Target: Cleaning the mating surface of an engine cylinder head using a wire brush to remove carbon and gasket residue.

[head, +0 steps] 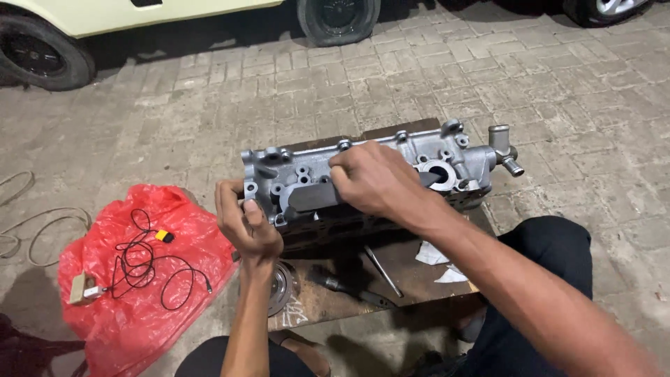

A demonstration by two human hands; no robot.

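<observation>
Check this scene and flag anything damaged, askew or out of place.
The tyre on the car behind sags flat against the paving, which looks deflated. A black cable lies tangled on the red plastic bag. Otherwise the cylinder head sits steady on the board, left hand and right hand on it.

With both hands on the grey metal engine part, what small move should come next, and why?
Probably press the dark flat strip down evenly. The right hand lies on top of it across the cylinder head, while the left hand grips the head's near end, steadying it on the board.
</observation>
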